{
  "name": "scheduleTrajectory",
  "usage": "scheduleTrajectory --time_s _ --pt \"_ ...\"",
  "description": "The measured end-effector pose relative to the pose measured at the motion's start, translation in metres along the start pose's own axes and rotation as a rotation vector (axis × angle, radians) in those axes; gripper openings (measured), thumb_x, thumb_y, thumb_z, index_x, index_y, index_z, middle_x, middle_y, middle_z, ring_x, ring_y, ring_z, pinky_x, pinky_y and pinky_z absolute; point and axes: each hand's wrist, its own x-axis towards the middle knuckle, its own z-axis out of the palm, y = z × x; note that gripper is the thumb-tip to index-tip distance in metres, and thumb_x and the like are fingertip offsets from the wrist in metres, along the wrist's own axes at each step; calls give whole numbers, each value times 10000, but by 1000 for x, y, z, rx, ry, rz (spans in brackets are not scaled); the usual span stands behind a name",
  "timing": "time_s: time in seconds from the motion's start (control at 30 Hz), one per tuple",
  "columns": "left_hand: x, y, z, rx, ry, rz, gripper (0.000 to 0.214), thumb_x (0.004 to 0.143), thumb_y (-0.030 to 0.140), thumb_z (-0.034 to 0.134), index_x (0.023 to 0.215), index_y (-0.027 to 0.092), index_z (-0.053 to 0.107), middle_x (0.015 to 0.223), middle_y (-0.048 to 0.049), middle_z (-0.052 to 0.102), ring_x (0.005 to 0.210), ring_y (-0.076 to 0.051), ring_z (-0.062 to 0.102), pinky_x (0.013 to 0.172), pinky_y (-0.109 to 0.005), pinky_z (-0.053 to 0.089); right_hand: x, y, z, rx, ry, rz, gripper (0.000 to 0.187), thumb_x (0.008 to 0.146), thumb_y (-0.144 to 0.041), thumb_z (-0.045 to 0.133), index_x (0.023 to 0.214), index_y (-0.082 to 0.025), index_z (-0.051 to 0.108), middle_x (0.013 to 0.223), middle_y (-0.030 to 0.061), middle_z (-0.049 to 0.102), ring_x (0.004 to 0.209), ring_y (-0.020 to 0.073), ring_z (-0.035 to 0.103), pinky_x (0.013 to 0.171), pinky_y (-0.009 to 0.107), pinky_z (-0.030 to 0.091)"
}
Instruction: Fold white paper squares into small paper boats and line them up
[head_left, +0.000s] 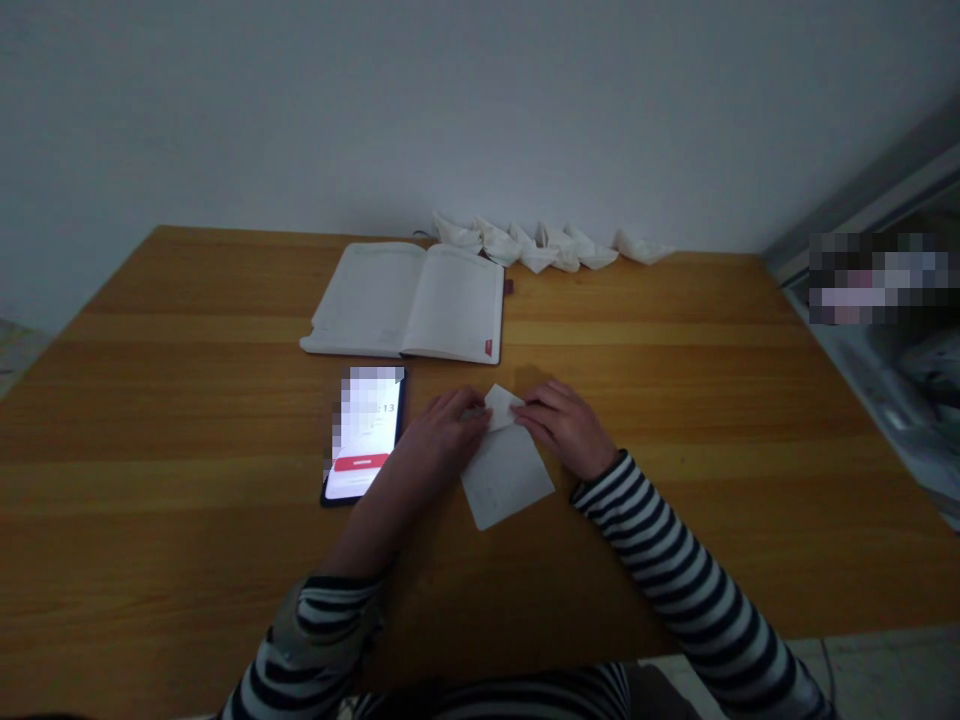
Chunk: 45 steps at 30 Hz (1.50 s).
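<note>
I watch **left hand** (pixel 444 432) and **right hand** (pixel 564 425) at center of **wooden table** (pixel 180 400). **White paper sheet** (pixel 506 478) lies on tabletop between hands, folded, upper flap rising to point. Both hands' fingers pressed together, tips on upper part of sheet from either side; whether pinching, I cannot tell. **Smartphone** (pixel 365 432), screen lit, just beside left hand. **Open notebook** (pixel 405 302) beyond it. **Folded paper boats** (pixel 536 244) in row along far table edge, by **wall** (pixel 480 110).
</note>
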Motion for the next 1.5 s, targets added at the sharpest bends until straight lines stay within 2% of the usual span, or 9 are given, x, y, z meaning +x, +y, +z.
scheduleTrajectory --time_s 0.13,0.3,0.5,0.7,0.8,0.93,1.03,1.27,1.5 --pt "0 -5 2 -80 37 -33 239 959 318 535 1051 170 698 1128 -124 625 1010 -245 622 884 -399 528 1 0 -1 58 17 4 227 963 -307 557 1046 -232 755 952 81 665 923 231 593 820 406 520" --pt "0 -6 8 -100 64 -58 216 959 236 517 1045 187 709 1117 -112 639 1018 -241 629 858 -400 540 -1 5 1 113 16 19 218 905 -317 648 1093 -258 743 991 73 668 949 238 607 849 427 524" --pt "0 -3 8 -134 93 -70 242 915 323 614 1078 159 688 1117 -137 632 990 -253 632 819 -401 553 -1 7 3 93 14 52 248 878 -367 690 1091 -255 747 993 72 684 950 246 613 839 421 527" --pt "-1 -9 12 -163 115 -106 173 939 221 560 1003 160 708 1085 -110 663 989 -237 649 843 -369 542 0 4 1 191 54 123 174 894 -331 673 1008 -235 763 956 58 699 905 214 629 806 367 522" --pt "-2 -10 12 -225 129 -116 189 929 186 557 1057 174 695 1105 -97 666 1013 -228 651 886 -370 536 3 0 -1 165 33 145 167 912 -309 645 1006 -230 758 937 59 697 880 213 626 787 364 511" --pt "-5 -9 15 -308 169 -218 425 886 155 609 1304 205 552 1157 -83 659 1077 -230 638 934 -394 527 13 -9 -2 -23 -93 30 208 915 -312 638 1060 -195 730 949 90 672 932 258 590 828 410 479" --pt "-8 -8 18 -363 186 -293 580 874 143 628 1410 231 428 1168 -69 660 1086 -220 638 947 -405 522 24 -13 1 -62 -157 -34 184 943 -311 597 1004 -185 717 944 88 668 932 253 577 845 403 457" --pt "-12 -2 19 -475 241 -401 679 806 62 685 1397 269 423 1161 -54 653 1025 -201 653 919 -394 546 39 -5 7 124 -155 106 156 923 -297 635 825 -184 679 807 38 643 812 196 583 748 320 433" --pt "-8 3 14 -551 239 -509 765 742 22 741 1394 235 401 1128 -43 653 976 -175 653 885 -356 564 41 -8 7 88 -191 150 170 930 -300 613 811 -184 651 800 38 650 785 194 575 723 320 404"
